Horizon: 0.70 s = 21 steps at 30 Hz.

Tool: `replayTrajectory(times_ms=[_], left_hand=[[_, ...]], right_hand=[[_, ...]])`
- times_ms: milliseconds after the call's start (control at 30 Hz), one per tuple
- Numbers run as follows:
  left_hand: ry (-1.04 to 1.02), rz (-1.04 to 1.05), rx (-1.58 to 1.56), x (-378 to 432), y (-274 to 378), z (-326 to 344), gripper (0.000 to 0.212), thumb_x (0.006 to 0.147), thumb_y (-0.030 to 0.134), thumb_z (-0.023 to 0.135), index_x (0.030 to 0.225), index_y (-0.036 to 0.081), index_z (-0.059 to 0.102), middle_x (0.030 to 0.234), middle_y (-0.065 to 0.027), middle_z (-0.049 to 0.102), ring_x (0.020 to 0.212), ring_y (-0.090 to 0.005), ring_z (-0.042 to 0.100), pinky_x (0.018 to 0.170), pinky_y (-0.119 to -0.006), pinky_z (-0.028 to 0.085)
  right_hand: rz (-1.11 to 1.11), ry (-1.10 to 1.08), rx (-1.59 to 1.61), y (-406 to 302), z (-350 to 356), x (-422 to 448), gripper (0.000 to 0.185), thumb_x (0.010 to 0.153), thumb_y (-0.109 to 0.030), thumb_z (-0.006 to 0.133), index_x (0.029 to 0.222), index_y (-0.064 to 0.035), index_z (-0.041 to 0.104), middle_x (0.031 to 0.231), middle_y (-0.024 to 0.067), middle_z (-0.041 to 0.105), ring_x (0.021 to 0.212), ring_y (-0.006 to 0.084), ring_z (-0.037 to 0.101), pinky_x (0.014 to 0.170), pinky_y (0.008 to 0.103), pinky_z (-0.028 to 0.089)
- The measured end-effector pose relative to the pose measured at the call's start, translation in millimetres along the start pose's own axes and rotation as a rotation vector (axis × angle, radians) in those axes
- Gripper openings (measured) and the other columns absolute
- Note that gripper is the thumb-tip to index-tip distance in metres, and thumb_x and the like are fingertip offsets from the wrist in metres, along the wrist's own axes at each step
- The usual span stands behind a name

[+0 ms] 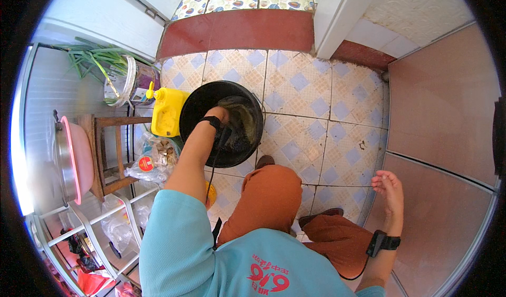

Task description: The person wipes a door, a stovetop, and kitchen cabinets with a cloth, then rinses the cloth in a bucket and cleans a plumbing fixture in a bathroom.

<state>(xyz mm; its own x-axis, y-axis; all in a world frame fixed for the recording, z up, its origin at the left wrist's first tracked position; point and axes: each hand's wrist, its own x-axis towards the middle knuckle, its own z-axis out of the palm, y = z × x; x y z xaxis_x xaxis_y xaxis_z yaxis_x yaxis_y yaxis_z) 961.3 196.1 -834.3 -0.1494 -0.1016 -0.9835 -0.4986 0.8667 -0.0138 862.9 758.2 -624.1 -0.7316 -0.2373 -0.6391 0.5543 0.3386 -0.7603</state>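
A black bucket (197,95) stands on the tiled floor, with dark, murky contents (241,119) that look wet. My left hand (222,114) reaches down inside it. The fingers of that hand are hidden, so what they touch is unclear. A black band with a cable hanging from it circles the left wrist. My right hand (389,186) is off to the right, beside the pinkish-brown panels (442,111). Its fingers are loosely curled and nothing shows in them.
A yellow plastic jug with a pump (170,113) stands against the bucket's left side. Beyond it, a tub (138,79) carries green onions. A wooden stool (118,154), bagged waste (158,158), a pink basin (79,158) and a white rack (89,224) line the left. A red threshold (237,32) crosses ahead.
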Motion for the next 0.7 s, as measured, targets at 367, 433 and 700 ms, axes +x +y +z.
replayTrajectory(times_ms=[367, 433, 700], left_hand=[[0.165, 0.601, -0.35, -55, -23, 14, 0.027, 0.08, 0.018, 0.066, 0.104, 0.006, 0.063, 0.099, -0.006, 0.062, 0.088, -0.023, 0.057, 0.076, -0.033, 0.049], [0.193, 0.358, -0.861, -97, -11, 22, 0.027, 0.078, 0.02, 0.068, 0.097, 0.002, 0.064, 0.089, -0.0052, 0.062, 0.079, -0.0153, 0.058, 0.067, -0.026, 0.05], [0.541, 0.42, -1.045, -140, 2, 59, 0.036, 0.076, 0.021, 0.059, 0.102, -0.004, 0.056, 0.092, -0.0094, 0.056, 0.079, -0.0201, 0.057, 0.067, -0.029, 0.053]], right_hand=[[-0.118, -0.04, 0.087, -14, 10, -27, 0.02, 0.092, -0.018, 0.048, 0.102, -0.0024, 0.057, 0.086, 0.006, 0.062, 0.075, 0.0113, 0.058, 0.067, 0.0235, 0.046], [-0.144, -0.036, 0.093, -17, 13, -34, 0.02, 0.091, -0.018, 0.049, 0.102, -0.0025, 0.057, 0.085, 0.0062, 0.062, 0.075, 0.0114, 0.058, 0.067, 0.0238, 0.047], [-0.208, -0.048, 0.133, -15, 27, -64, 0.022, 0.092, -0.018, 0.048, 0.102, -0.0012, 0.056, 0.085, 0.0069, 0.061, 0.075, 0.0128, 0.058, 0.069, 0.0254, 0.047]])
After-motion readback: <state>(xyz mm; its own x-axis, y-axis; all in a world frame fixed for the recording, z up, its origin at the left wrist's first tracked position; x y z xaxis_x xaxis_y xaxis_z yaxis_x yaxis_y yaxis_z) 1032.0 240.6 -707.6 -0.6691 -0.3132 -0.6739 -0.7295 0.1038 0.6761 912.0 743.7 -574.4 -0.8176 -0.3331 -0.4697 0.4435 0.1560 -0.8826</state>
